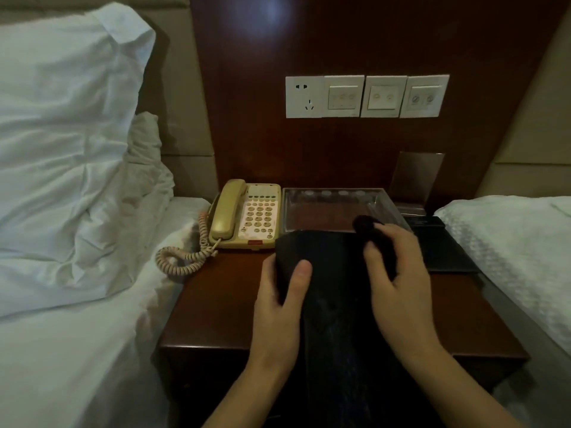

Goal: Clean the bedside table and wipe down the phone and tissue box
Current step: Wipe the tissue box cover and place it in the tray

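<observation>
You hold a dark cloth point(336, 273) stretched between both hands above the middle of the wooden bedside table point(216, 304). It hangs as a long strip — its long axis runs from the held top edge near the back of the table straight toward you, where its lower end drops out of view. Your left hand point(284, 291) grips the top left corner, thumb on the front and fingers curled behind. Your right hand point(398, 273) pinches the top right corner, where the fabric is bunched into a small knob above the fingers.

No wiping looks under way yet; you seem to be unfolding or readying the cloth, so the table, phone and tissue box all appear left to do (whether any surface is already clean cannot be judged in this dim light).

The beige corded telephone point(247, 214) sits at the back left of the table, handset on its cradle and its long axis running front to back; its coiled cord point(185, 254) trails off the left front corner. Just beside it on the right is a clear plastic tray point(324, 205). A flat dark object point(438, 245) — possibly the tissue box, though this is unclear — lies at the right edge.

A white pillow point(68, 118) leans on the bed to the left, a second bed point(509, 236) is on the right, and wall switches point(367, 96) sit above.
</observation>
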`<state>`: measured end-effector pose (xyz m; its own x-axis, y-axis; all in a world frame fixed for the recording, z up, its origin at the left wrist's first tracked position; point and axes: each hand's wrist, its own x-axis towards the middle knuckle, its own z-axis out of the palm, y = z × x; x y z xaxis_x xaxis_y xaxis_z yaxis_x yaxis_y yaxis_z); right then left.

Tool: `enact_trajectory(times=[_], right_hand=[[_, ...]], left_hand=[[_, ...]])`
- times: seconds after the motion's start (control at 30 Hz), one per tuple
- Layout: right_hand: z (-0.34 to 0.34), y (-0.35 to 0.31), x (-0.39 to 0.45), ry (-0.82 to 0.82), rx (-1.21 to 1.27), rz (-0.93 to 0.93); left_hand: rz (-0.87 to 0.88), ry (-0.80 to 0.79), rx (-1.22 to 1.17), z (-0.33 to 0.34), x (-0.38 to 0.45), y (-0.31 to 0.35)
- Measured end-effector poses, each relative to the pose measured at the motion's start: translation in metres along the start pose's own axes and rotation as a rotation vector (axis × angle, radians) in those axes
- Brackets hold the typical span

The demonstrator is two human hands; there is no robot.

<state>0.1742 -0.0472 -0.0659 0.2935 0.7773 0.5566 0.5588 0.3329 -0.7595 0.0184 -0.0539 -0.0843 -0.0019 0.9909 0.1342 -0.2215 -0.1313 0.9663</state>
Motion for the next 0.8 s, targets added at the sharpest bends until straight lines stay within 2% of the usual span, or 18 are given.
enact_trajectory(times=[0.1,0.27,0.37,0.5,0.63,0.8], right_hand=[[0.012,-0.014,-0.013,-0.032,-0.033,-0.072],[0.024,-0.029,-0.022,-0.210,-0.095,-0.282],[0.013,-0.013,-0.006,-0.207,-0.079,-0.185],[0.004,-0.002,-0.028,-0.073,0.044,0.033],[-0.002,0.001,-0.063,-0.183,0.026,0.029],[-0.003,0.005,-0.023,-0.155,0.019,-0.047]], left_hand=[[0.036,0.020,0.027,0.002,0.001,-0.001],[0.074,0.062,0.038,0.001,0.001,-0.002],[0.034,0.088,-0.029,0.001,0.001,-0.001],[0.004,0.085,-0.062,0.001,-0.004,-0.002],[0.010,0.100,-0.057,-0.002,-0.001,-0.005],[0.035,-0.012,0.026,0.001,-0.001,-0.001]])
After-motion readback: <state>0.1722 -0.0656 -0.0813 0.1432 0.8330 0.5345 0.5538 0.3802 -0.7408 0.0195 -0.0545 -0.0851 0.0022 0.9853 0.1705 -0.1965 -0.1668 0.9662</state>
